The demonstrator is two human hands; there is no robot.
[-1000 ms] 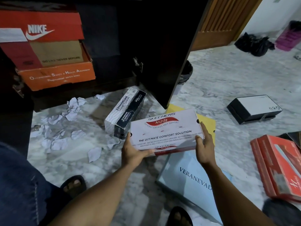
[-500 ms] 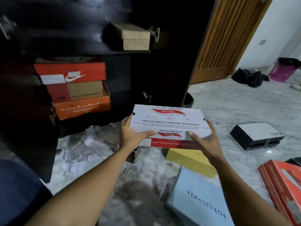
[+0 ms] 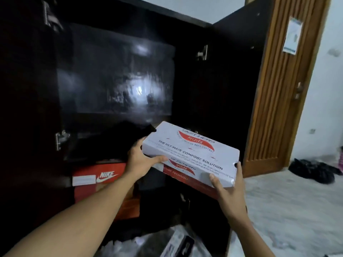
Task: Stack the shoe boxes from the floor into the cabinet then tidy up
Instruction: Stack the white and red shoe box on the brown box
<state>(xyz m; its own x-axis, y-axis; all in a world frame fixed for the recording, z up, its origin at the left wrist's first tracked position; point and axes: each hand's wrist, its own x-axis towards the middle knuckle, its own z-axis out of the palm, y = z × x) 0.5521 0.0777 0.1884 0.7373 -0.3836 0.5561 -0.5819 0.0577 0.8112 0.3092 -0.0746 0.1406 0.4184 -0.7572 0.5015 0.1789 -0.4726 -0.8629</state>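
I hold a white Skechers ArchFit shoe box (image 3: 193, 154) in both hands in front of the dark open cabinet (image 3: 115, 75), at the height of its middle shelf and tilted down to the right. My left hand (image 3: 141, 162) grips its left end, my right hand (image 3: 230, 193) its right near corner from below. An orange Nike box (image 3: 100, 175) sits on a stack on the lower shelf, partly hidden by my left arm. The upper compartment looks dark with a glossy back.
The cabinet's right door (image 3: 222, 101) stands open beside a wooden room door (image 3: 274, 86). A black-and-white box (image 3: 178, 243) and crumpled paper (image 3: 133, 245) lie on the marble floor below. A black bag (image 3: 313, 171) lies at the far right.
I have lifted the Skechers box from floor level up to the cabinet's middle shelf and turned it at an angle. My view has tipped up, so the floor boxes have dropped out of sight.
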